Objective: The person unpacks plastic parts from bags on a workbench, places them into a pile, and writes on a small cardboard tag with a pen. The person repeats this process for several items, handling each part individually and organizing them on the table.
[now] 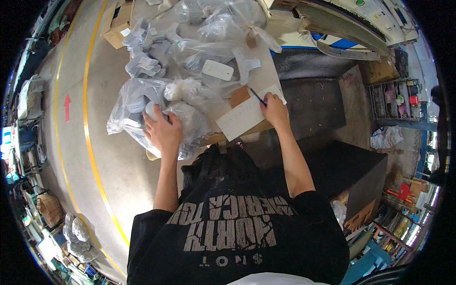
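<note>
My right hand (274, 110) is closed round a dark pen (256, 95), which points up and left. It rests at the right end of a long white sheet of paper (244, 116) along the table's near edge. My left hand (164, 127) is at an opened clear plastic bag (124, 102) at the near left corner. Its fingers are curled on a pale rounded piece (150, 110) at the bag's mouth; the hand partly hides it. Stacked pale pieces (137, 104) lie in the bag. A white tag with a hole (217, 70) lies on bags farther back.
More clear bags (218, 28) cover the table's far part, with loose grey-white flat pieces (145, 64) at left. A brown card (239, 96) lies beside the paper. A cardboard box (116, 28) stands beyond the left edge. Machinery (346, 28) is at far right, a dark bench (308, 102) nearer.
</note>
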The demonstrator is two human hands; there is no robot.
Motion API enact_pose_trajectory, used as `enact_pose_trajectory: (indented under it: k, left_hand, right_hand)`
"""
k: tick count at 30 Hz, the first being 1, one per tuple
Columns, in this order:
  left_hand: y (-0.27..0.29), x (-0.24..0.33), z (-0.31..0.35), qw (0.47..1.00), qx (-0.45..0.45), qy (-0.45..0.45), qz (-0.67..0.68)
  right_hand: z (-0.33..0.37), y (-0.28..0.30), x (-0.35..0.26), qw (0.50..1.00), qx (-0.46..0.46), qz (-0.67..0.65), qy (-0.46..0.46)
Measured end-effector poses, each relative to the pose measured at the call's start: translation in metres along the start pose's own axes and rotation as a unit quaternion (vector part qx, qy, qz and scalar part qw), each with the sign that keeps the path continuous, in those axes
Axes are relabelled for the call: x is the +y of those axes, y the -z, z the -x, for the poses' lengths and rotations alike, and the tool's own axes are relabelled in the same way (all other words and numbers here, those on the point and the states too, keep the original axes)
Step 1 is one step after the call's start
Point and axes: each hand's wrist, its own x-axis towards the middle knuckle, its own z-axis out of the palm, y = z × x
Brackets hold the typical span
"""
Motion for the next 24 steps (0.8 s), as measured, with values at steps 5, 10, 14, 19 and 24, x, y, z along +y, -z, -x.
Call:
enact_pose_trajectory:
  k: [5, 10, 14, 19, 24]
  left_hand:
    - [-0.002, 0.006, 0.000, 0.999, 0.042, 0.005, -0.028]
    - [-0.002, 0.016, 0.003, 0.996, 0.051, 0.054, -0.044]
    - [-0.009, 0.016, 0.003, 0.994, 0.081, 0.061, -0.041]
    - [-0.006, 0.019, 0.004, 0.993, 0.078, 0.079, -0.034]
    - [-0.008, 0.018, 0.004, 0.992, 0.084, 0.088, -0.019]
  right_hand:
    - [-0.011, 0.000, 0.020, 0.993, 0.014, -0.091, 0.073]
    - [0.013, 0.000, 0.048, 0.940, -0.051, -0.336, 0.020]
    - [0.039, 0.000, 0.057, 0.860, -0.031, -0.509, -0.028]
    - [0.057, 0.006, 0.050, 0.798, -0.012, -0.602, -0.021]
    - [0.065, 0.034, 0.039, 0.757, 0.007, -0.654, 0.001]
